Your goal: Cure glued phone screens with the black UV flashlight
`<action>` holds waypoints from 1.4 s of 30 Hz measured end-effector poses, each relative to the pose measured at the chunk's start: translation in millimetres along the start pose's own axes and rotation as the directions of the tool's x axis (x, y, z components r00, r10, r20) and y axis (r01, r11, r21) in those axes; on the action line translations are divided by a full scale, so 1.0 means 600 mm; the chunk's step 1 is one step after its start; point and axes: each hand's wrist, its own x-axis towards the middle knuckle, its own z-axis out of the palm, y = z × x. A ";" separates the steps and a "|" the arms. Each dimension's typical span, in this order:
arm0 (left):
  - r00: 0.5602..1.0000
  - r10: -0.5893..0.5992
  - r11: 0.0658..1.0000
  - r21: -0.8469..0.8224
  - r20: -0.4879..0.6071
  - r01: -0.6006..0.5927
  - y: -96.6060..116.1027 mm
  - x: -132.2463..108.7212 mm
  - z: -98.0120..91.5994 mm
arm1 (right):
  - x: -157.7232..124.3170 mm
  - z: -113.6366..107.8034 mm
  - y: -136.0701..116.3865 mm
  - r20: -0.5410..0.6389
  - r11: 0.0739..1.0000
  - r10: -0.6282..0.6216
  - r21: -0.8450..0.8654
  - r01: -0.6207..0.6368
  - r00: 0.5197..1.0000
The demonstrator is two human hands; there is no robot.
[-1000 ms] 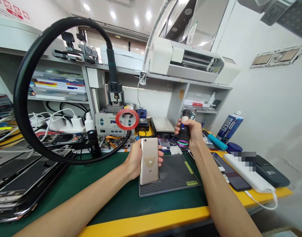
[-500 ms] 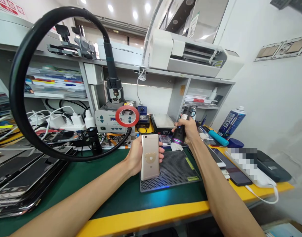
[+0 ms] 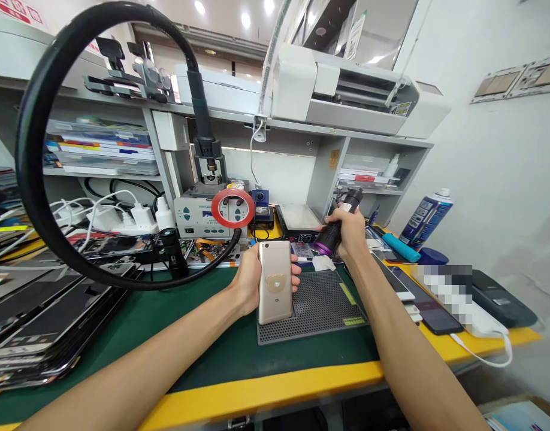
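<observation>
My left hand [image 3: 249, 281] grips a gold phone [image 3: 275, 280] with a bear sticker on its back, standing it upright on the left edge of a grey honeycomb mat [image 3: 317, 305]. My right hand [image 3: 347, 232] is closed round a black torch-like tool [image 3: 335, 224] with a purple glowing ring at its lower end. The tool is tilted, lit end down and to the left, pointing toward the phone from the right. A small white pad [image 3: 322, 263] lies just below the tool.
A thick black hose [image 3: 32, 149] loops high over the left of the green bench. Stacked phone screens [image 3: 36, 323] lie at left. A hot-air station [image 3: 203, 218], red tape roll [image 3: 232, 208], spray can [image 3: 425, 218], phones [image 3: 425, 308] and a white power strip [image 3: 477, 326] stand around.
My right hand has tilted the black tool from upright to slanted, its glowing end swinging left toward the phone. The phone stays upright in my left hand.
</observation>
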 end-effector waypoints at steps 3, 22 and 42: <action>1.000 -0.001 1.000 0.001 0.003 0.001 0.002 0.000 0.000 | 0.000 -0.002 -0.010 0.000 0.992 0.111 0.055 -0.111 0.994; 0.895 0.396 0.916 0.027 -0.204 -0.400 0.082 -0.016 -0.015 | -0.007 0.063 0.048 0.018 0.946 -0.211 -0.247 0.209 0.977; 0.929 0.265 0.958 -0.036 -0.257 -0.283 0.058 -0.008 -0.026 | 0.002 0.130 0.139 0.392 0.745 0.055 -0.629 0.224 0.918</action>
